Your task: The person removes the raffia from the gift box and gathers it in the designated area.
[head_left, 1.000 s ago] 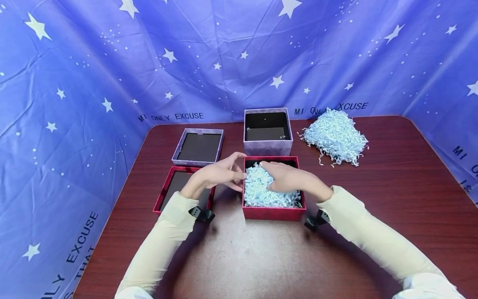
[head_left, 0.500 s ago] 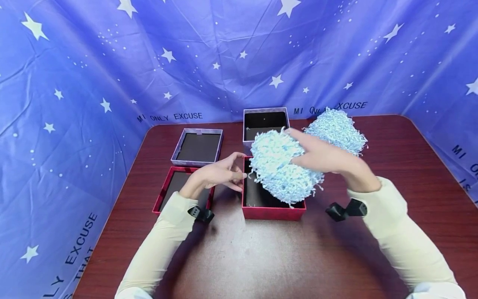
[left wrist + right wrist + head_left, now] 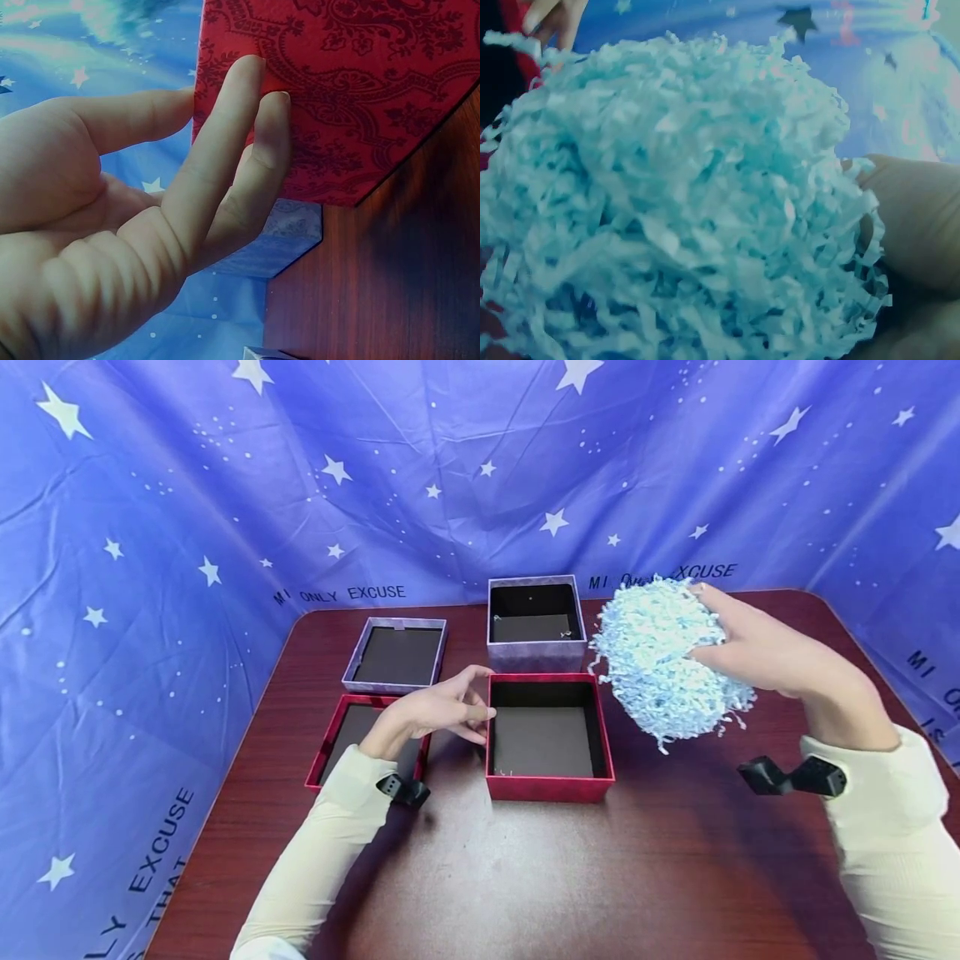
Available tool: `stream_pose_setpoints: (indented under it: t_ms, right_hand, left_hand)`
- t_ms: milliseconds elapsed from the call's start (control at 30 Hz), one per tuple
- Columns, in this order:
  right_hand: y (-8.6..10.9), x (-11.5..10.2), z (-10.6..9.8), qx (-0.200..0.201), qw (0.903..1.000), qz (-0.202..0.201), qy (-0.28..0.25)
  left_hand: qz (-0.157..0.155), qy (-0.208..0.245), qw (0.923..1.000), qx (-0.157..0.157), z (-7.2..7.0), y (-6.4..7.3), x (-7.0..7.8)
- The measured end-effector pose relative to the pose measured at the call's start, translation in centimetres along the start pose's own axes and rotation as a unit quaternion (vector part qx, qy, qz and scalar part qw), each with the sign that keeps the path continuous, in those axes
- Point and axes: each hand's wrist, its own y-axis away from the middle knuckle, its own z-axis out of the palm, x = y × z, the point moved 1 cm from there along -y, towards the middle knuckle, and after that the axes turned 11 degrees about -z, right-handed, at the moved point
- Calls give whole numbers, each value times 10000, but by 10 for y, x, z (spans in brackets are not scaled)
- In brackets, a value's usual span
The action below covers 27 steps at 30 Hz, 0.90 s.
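My right hand (image 3: pixel 772 643) grips a big clump of pale blue shredded paper (image 3: pixel 660 660), held above the right side of the table. In the right wrist view the crinkled paper strips (image 3: pixel 675 195) fill most of the frame, with fingers at their right edge. The left hand (image 3: pixel 442 706) pinches the left wall of a red gift box (image 3: pixel 551 789). Its thumb reaches over the rim, while other fingers lie against the outer wall, which bears a dark floral pattern (image 3: pixel 360 82) in the left wrist view. The box's dark inside shows, with a few paper scraps at its near-left corner.
A lilac box (image 3: pixel 536 656) stands open behind the red one, small scraps inside. To the left lie a lilac lid (image 3: pixel 393 685) and a red lid (image 3: pixel 318 760), both upturned. The clump hides the paper pile at the back right. A starry blue curtain (image 3: pixel 420 468) borders the table.
My right hand has lifted the shredded paper up out of the red box and carried it to the right, over the pile. The left hand has stayed at the box wall.
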Motion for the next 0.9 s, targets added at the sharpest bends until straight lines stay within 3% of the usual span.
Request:
stream_pose_setpoints:
  t_ms: [267, 467, 667, 900]
  right_hand:
    - [29, 58, 17, -286, 9982, 390, 364]
    - [41, 90, 29, -458, 9943, 650, 712]
    - [47, 109, 38, -614, 9882, 818, 1137]
    - [49, 115, 46, -763, 9829, 1025, 1328]
  left_hand:
    - [8, -22, 10000, -3, 0, 1, 0]
    - [-15, -32, 10000, 14, -1, 1, -1]
    - [23, -42, 10000, -1, -1, 2, -1]
    - [23, -5, 10000, -4, -1, 1, 0]
